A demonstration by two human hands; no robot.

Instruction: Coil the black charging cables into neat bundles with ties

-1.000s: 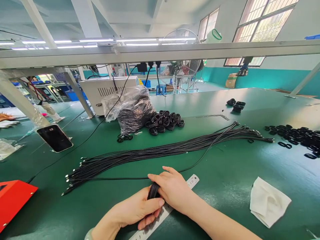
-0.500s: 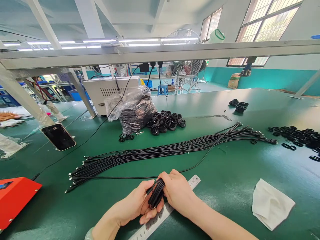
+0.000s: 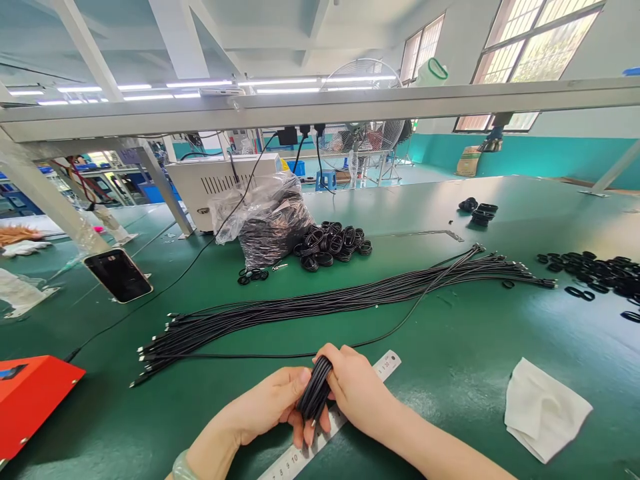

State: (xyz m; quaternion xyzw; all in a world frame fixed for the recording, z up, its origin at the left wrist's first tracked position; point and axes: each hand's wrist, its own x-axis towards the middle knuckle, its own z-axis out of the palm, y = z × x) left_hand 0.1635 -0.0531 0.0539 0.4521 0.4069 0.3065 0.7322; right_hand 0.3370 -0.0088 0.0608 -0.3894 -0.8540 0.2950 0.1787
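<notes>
A coiled black cable [image 3: 315,391] is held between my two hands, above a steel ruler [image 3: 300,455] on the green table. My left hand [image 3: 280,403] grips the coil from the left, thumb on its side and fingers curled underneath. On the other side my right hand [image 3: 353,383] has its fingers wrapped over the top and right of the coil. A metal cable end pokes out at the bottom of the coil. Just beyond my hands lies a long bundle of straight black cables [image 3: 320,301], with one loose cable [image 3: 390,333] bowing toward me.
Coiled cables [image 3: 333,243] are heaped beside a plastic bag [image 3: 275,223]. Black rings [image 3: 600,270] lie at right, above a white cloth [image 3: 545,408]. A red device [image 3: 37,400] and a phone [image 3: 119,275] are at left. A metal beam [image 3: 320,109] crosses overhead.
My left thumb has moved up onto the coil's side, and the cable end near it no longer shows there. The left fingers have shifted slightly underneath. Both hands keep their hold.
</notes>
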